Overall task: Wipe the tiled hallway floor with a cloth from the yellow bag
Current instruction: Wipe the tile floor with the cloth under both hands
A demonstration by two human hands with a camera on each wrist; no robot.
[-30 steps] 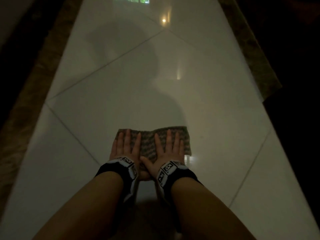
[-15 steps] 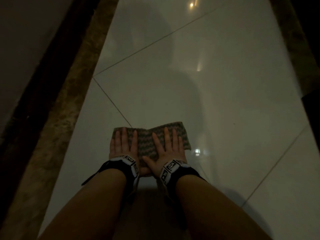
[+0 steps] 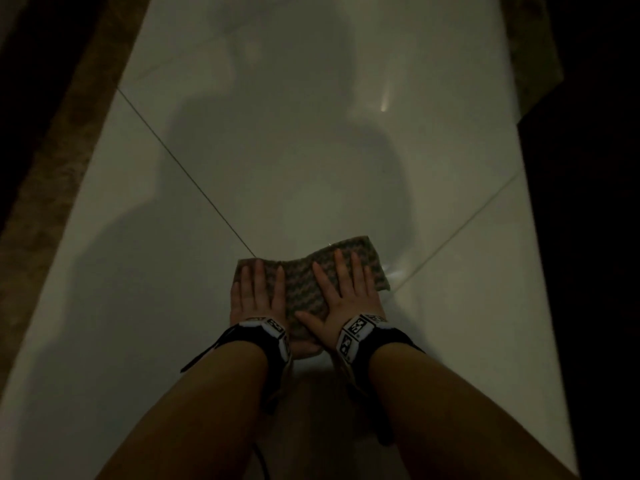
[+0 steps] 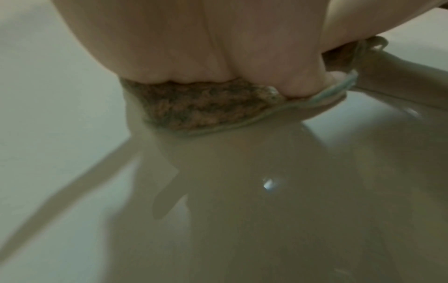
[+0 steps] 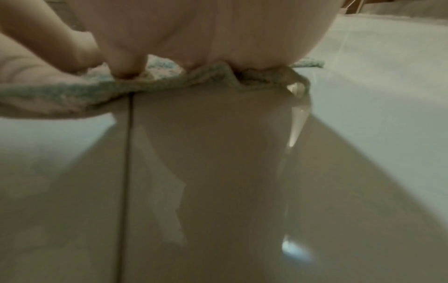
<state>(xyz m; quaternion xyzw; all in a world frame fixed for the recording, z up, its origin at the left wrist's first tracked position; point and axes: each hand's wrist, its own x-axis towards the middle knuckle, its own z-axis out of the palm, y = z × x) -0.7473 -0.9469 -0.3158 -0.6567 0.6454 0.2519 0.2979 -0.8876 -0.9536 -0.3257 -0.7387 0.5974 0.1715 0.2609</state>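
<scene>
A striped knitted cloth (image 3: 304,285) lies flat on the glossy white tiled floor (image 3: 277,150), over the meeting of two grout lines. My left hand (image 3: 254,292) presses flat on its left part, fingers straight. My right hand (image 3: 349,292) presses flat on its right part, fingers spread, thumb pointing toward the left hand. In the left wrist view the cloth (image 4: 201,109) shows under my palm. The right wrist view shows the cloth's bunched near edge (image 5: 169,84) under my right hand (image 5: 206,38). The yellow bag is out of view.
A brown speckled border strip (image 3: 59,168) runs along the left side of the floor, with dark wall beyond it. Another brown strip (image 3: 530,46) and darkness lie on the right. My shadow falls on the tiles ahead.
Both hands have pushed the cloth forward along the floor and slightly right, past the diagonal grout line. The cloth's right end has skewed further ahead. Both palms stay flat on it.
</scene>
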